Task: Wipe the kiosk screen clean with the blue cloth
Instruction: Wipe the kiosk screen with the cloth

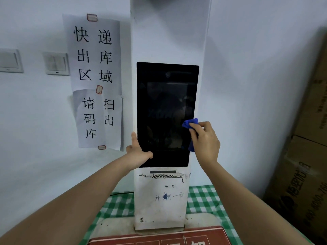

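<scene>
Both hands work: our left hand (139,152) grips the black glass kiosk screen (166,112) at seven o'clock, our right hand (205,138) pinches the bunched blue cloth (190,123) at four o'clock, where hard pressing could, we judge, rock the kiosk.

Even, cool indoor light washes the wall (247,85), no hard shadows, just a soft one left of the kiosk column (169,32). The dark screen (164,110) throws back dim reflections. Wide-angle bending curves the edges; the cardboard boxes (307,156) look soft and smeared.
</scene>
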`<state>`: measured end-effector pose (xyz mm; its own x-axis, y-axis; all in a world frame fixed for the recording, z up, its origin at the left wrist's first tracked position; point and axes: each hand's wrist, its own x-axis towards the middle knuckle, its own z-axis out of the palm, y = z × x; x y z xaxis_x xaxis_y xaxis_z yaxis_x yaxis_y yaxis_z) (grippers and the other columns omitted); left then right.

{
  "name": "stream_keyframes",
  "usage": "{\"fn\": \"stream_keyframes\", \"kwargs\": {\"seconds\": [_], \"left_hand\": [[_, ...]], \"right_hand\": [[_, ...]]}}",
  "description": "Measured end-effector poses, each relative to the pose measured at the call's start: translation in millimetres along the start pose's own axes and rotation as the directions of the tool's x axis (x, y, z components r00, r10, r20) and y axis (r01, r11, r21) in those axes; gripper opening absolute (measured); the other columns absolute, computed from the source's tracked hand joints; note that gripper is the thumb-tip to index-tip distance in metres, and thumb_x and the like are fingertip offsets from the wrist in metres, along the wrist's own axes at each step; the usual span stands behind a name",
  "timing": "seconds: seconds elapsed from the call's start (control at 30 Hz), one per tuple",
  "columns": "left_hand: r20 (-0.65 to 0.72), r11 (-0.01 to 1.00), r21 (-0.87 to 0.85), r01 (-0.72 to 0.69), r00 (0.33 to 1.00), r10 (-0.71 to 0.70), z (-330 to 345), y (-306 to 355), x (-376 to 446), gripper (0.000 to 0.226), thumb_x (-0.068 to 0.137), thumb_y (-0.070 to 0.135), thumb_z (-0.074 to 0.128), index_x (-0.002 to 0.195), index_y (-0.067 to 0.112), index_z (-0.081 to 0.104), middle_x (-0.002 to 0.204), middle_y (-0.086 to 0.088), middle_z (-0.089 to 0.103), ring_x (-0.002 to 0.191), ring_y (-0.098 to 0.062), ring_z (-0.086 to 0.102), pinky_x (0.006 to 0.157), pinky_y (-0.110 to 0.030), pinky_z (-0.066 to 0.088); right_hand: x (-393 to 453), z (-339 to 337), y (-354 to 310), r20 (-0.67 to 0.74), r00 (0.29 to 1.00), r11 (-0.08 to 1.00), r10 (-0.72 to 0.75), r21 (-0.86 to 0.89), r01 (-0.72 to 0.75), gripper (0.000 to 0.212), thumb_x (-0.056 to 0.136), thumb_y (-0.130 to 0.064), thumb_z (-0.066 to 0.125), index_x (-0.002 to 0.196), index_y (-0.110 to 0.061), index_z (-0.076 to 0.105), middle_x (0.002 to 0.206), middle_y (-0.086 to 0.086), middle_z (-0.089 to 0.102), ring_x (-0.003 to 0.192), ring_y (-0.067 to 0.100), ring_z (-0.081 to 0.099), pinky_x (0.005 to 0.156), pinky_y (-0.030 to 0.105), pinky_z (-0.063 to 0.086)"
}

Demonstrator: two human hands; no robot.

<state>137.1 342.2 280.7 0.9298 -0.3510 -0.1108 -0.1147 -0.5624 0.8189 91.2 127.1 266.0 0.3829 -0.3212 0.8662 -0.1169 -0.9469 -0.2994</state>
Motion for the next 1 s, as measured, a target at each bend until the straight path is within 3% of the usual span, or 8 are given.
{"fn": "stream_keyframes", "kwargs": {"seconds": [0.17,0.27,0.4,0.53,0.7,0.83,0.9,1.0], "left_hand": [[0.001,1.000,-0.027,-0.013,1.000,0.013,1,-3,-2,0.100,0.088,0.021,0.055,0.146,0.038,-0.025,0.150,-0.011,0.018,0.109,-0.028,0.048,0.101,-0.037,0.043],[0.012,0.998,-0.065,-0.019,1.000,0.020,2,-5,-3,0.101,0.088,0.020,0.055,0.145,0.040,-0.026,0.150,-0.010,0.016,0.103,-0.025,0.047,0.098,-0.035,0.041],[0.011,0.992,-0.117,-0.037,0.999,0.039,7,-5,-6,0.100,0.090,0.017,0.055,0.145,0.038,-0.025,0.153,-0.012,0.011,0.125,-0.027,0.038,0.090,-0.029,0.028],[-0.012,0.986,-0.151,-0.070,0.998,0.069,10,-7,-6,0.098,0.090,0.014,0.055,0.146,0.039,-0.022,0.153,-0.011,0.012,0.091,-0.015,0.041,0.084,-0.026,0.029],[-0.028,0.985,-0.149,-0.082,0.997,0.079,10,-9,-5,0.099,0.090,0.014,0.055,0.146,0.040,-0.023,0.153,-0.010,0.010,0.092,-0.015,0.035,0.083,-0.024,0.032],[-0.001,0.989,-0.123,-0.086,0.996,0.086,7,-10,-7,0.098,0.091,0.015,0.054,0.145,0.040,-0.025,0.154,-0.010,0.007,0.071,-0.009,0.037,0.078,-0.023,0.034],[0.002,0.987,-0.131,-0.088,0.996,0.089,5,-10,-7,0.098,0.091,0.015,0.054,0.145,0.040,-0.025,0.155,-0.011,0.005,0.076,-0.008,0.042,0.083,-0.024,0.030],[-0.002,0.985,-0.146,-0.088,0.996,0.088,6,-12,-6,0.100,0.091,0.014,0.055,0.145,0.040,-0.025,0.155,-0.011,0.005,0.120,-0.022,0.046,0.085,-0.025,0.029]], "right_hand": [[-35,10,5,0.081,0.988,0.990,-0.135,-0.035,0.138,0.022,0.086,-0.015,0.068,0.108,-0.016,0.069,0.099,0.002,0.062,0.077,0.021,0.062,0.043,0.027,0.044],[-33,7,6,0.161,0.983,0.996,-0.090,0.003,0.090,0.017,0.091,-0.020,0.062,0.107,-0.018,0.067,0.099,-0.009,0.060,0.085,0.016,0.060,0.048,0.019,0.034],[-18,8,-2,0.017,0.998,0.998,-0.066,-0.019,0.066,0.020,0.089,-0.018,0.065,0.109,-0.017,0.069,0.100,0.001,0.062,0.075,0.019,0.060,0.046,0.024,0.038],[-30,19,-12,0.014,0.998,0.999,-0.053,-0.004,0.053,0.023,0.087,-0.018,0.067,0.110,-0.017,0.069,0.099,0.002,0.061,0.076,0.018,0.060,0.045,0.026,0.043],[-37,24,-13,0.213,0.943,0.966,-0.256,0.008,0.260,0.021,0.090,-0.016,0.060,0.110,-0.020,0.068,0.102,0.003,0.061,0.084,0.024,0.058,0.061,0.032,0.048],[-24,21,-16,0.065,0.994,0.996,-0.086,0.042,0.084,0.023,0.091,-0.020,0.061,0.113,-0.018,0.068,0.104,0.002,0.061,0.085,0.020,0.059,0.058,0.027,0.044],[-30,27,-28,-0.011,0.999,0.999,-0.033,0.041,0.033,0.024,0.089,-0.020,0.065,0.113,-0.017,0.068,0.101,-0.001,0.060,0.079,0.014,0.057,0.052,0.024,0.040],[-41,37,-41,0.150,0.988,0.995,-0.043,0.091,0.029,0.025,0.091,-0.026,0.060,0.115,-0.021,0.063,0.102,-0.010,0.055,0.084,0.007,0.051,0.058,0.024,0.036]]}}
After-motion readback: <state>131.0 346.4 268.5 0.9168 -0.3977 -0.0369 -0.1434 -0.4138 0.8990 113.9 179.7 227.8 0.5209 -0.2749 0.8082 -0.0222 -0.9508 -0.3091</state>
